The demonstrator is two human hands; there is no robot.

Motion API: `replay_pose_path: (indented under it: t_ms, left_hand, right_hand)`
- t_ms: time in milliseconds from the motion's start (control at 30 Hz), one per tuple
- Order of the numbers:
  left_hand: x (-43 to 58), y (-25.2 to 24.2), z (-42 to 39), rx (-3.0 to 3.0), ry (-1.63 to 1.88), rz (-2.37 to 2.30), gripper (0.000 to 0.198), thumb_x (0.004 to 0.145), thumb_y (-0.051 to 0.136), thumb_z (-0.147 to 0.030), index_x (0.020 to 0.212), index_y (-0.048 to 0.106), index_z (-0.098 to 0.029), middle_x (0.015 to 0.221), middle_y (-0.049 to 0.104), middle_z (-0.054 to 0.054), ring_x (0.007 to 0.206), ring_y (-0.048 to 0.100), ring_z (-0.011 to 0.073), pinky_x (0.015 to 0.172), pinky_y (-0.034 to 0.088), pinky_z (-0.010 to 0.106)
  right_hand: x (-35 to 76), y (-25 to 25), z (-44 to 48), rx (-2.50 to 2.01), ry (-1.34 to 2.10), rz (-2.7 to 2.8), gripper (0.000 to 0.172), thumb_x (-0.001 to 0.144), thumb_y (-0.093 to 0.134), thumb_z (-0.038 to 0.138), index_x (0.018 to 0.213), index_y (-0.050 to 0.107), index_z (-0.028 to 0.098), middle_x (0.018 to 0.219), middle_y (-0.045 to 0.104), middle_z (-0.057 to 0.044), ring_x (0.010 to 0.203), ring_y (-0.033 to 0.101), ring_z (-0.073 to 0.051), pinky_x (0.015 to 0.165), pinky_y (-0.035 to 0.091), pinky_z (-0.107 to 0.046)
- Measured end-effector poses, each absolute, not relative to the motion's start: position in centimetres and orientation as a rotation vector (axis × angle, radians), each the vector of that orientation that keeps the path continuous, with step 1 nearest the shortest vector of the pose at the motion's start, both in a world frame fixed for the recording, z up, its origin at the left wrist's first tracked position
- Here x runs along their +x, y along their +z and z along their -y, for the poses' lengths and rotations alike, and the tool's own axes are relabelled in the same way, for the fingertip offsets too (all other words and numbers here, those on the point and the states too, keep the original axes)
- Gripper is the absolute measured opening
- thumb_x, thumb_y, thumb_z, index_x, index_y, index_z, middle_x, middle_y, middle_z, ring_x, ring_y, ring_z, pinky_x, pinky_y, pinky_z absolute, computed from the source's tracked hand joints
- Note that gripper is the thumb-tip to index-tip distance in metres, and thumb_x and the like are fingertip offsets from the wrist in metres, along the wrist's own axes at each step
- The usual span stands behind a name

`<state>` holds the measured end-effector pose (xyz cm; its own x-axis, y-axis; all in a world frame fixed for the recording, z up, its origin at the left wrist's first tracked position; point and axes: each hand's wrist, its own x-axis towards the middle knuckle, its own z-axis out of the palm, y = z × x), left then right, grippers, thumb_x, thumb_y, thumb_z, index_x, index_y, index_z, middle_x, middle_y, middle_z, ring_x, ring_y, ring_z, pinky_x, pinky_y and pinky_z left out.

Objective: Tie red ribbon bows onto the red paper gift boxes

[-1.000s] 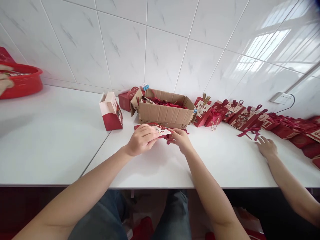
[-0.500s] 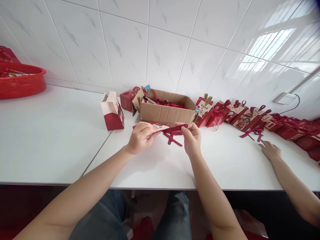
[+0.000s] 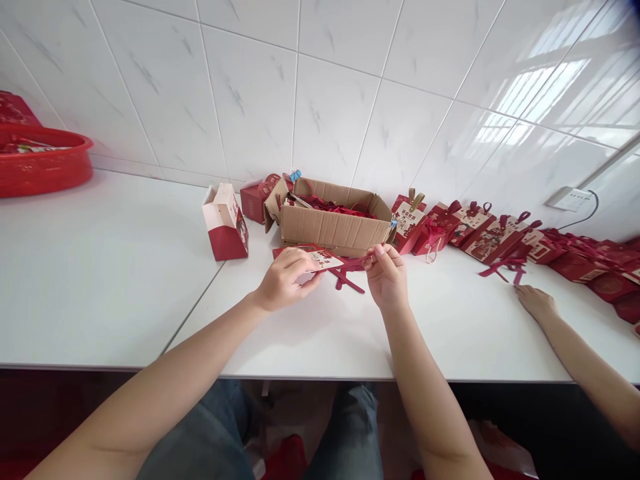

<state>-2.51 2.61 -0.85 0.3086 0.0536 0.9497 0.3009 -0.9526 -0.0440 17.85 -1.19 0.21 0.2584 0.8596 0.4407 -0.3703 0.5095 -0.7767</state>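
Note:
My left hand (image 3: 286,280) is closed on the edge of a red and cream printed gift box (image 3: 325,259), which looks flat or partly folded. To its right, my right hand (image 3: 389,279) pinches a dark red strap (image 3: 371,257), mostly covered by the fingers. Several similar dark red straps (image 3: 353,283) lie crossed on the table between the hands. Just behind stands an open cardboard box (image 3: 333,227) with red ribbons and straps in it. A standing red and cream gift box (image 3: 227,241) is left of my left hand.
A red plastic basin (image 3: 60,175) sits at the far left of the white table (image 3: 125,280). Finished-looking gift boxes with handles (image 3: 493,237) line the tiled wall on the right. Another person's hand (image 3: 537,303) rests near a ribbon bow (image 3: 505,270). A socket (image 3: 570,199) is on the wall.
My right hand has turned, and the strap that stretched between my hands is now mostly hidden in its fingers. The gift box in my left hand shows more of its printed face.

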Motion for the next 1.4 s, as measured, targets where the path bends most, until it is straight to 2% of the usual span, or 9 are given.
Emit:
replay_pose_path:
  t_ms: [133, 333, 433, 567, 667, 800, 933, 1133, 1400]
  left_hand:
    - [-2.3, -0.9, -2.4, -2.375, -1.633, 0.291, 0.014, 0.076, 0.067, -0.013, 0.081, 0.056, -0.02, 0.072, 0.068, 0.0, 0.069, 0.065, 0.0148, 0.065, 0.053, 0.029]
    - [-2.2, -0.8, -2.2, -2.415, -1.562, 0.216, 0.016, 0.076, 0.067, -0.01, 0.082, 0.054, -0.019, 0.071, 0.067, 0.001, 0.068, 0.064, 0.015, 0.064, 0.053, 0.029]
    - [-2.2, -0.9, -2.1, -2.433, -1.552, 0.209, 0.016, 0.077, 0.065, -0.01, 0.082, 0.054, -0.019, 0.072, 0.066, 0.001, 0.068, 0.064, 0.0149, 0.066, 0.053, 0.03]
    - [-2.1, -1.2, -2.1, -2.461, -1.555, 0.22, 0.017, 0.075, 0.066, -0.009, 0.083, 0.054, -0.018, 0.073, 0.066, 0.001, 0.07, 0.064, 0.0155, 0.067, 0.053, 0.031]
    - [-2.1, -1.3, -2.1, -2.462, -1.551, 0.232, 0.016, 0.076, 0.065, -0.01, 0.083, 0.054, -0.019, 0.072, 0.065, 0.001, 0.069, 0.063, 0.0152, 0.067, 0.052, 0.031]
    - [-2.1, -1.2, -2.1, -2.444, -1.545, 0.255, 0.013, 0.078, 0.063, -0.012, 0.084, 0.055, -0.019, 0.073, 0.065, 0.001, 0.07, 0.064, 0.0153, 0.067, 0.052, 0.031]
    - [-2.2, -1.2, -2.0, -2.446, -1.578, 0.248, 0.013, 0.078, 0.064, -0.012, 0.085, 0.055, -0.019, 0.074, 0.066, 0.002, 0.071, 0.064, 0.0156, 0.066, 0.052, 0.031]
    - [-2.3, -1.2, -2.0, -2.49, -1.591, 0.253, 0.011, 0.081, 0.063, -0.013, 0.088, 0.056, -0.019, 0.075, 0.066, 0.002, 0.073, 0.064, 0.0157, 0.068, 0.053, 0.031]
    - [-2.3, -1.2, -2.1, -2.473, -1.639, 0.272, 0.012, 0.08, 0.064, -0.013, 0.087, 0.056, -0.018, 0.075, 0.067, 0.003, 0.072, 0.064, 0.0156, 0.068, 0.053, 0.032]
  right_hand:
    - [17.8, -0.2, 1.4, -0.557, 0.825, 1.078, 0.009, 0.076, 0.07, 0.028, 0.082, 0.064, 0.024, 0.076, 0.062, 0.003, 0.061, 0.056, -0.008, 0.059, 0.051, -0.022]
    - [17.7, -0.8, 1.7, -0.739, 0.24, 1.325, 0.022, 0.084, 0.061, 0.024, 0.104, 0.069, 0.03, 0.094, 0.066, -0.003, 0.082, 0.064, -0.016, 0.067, 0.055, -0.031]
    - [17.5, -0.6, 1.8, -0.805, -0.05, 1.356, 0.026, 0.085, 0.059, 0.018, 0.105, 0.071, 0.03, 0.089, 0.066, -0.003, 0.079, 0.063, -0.014, 0.068, 0.054, -0.03]
    - [17.2, -0.4, 1.7, -0.841, -0.201, 1.3, 0.022, 0.084, 0.061, 0.017, 0.097, 0.074, 0.029, 0.088, 0.065, -0.003, 0.082, 0.064, -0.014, 0.072, 0.055, -0.03]
    - [16.8, -0.6, 1.8, -0.868, -0.149, 1.318, 0.019, 0.085, 0.059, 0.019, 0.093, 0.074, 0.028, 0.091, 0.065, -0.004, 0.084, 0.065, -0.015, 0.072, 0.056, -0.031]
    - [16.2, -1.3, 2.0, -0.908, 0.078, 1.431, 0.015, 0.084, 0.06, 0.026, 0.094, 0.071, 0.024, 0.084, 0.069, -0.003, 0.073, 0.066, -0.015, 0.064, 0.057, -0.029]
    - [15.8, -1.6, 2.1, -0.917, 0.188, 1.512, 0.013, 0.083, 0.063, 0.032, 0.086, 0.067, 0.021, 0.08, 0.07, -0.003, 0.068, 0.065, -0.015, 0.063, 0.055, -0.029]
    - [15.7, -1.6, 2.1, -0.894, 0.262, 1.564, 0.011, 0.083, 0.065, 0.031, 0.085, 0.066, 0.02, 0.082, 0.069, -0.004, 0.066, 0.064, -0.014, 0.06, 0.054, -0.029]
    - [16.1, -1.6, 2.1, -0.756, 0.296, 1.666, 0.007, 0.085, 0.062, 0.024, 0.091, 0.065, 0.022, 0.087, 0.068, -0.004, 0.074, 0.067, -0.017, 0.064, 0.056, -0.032]
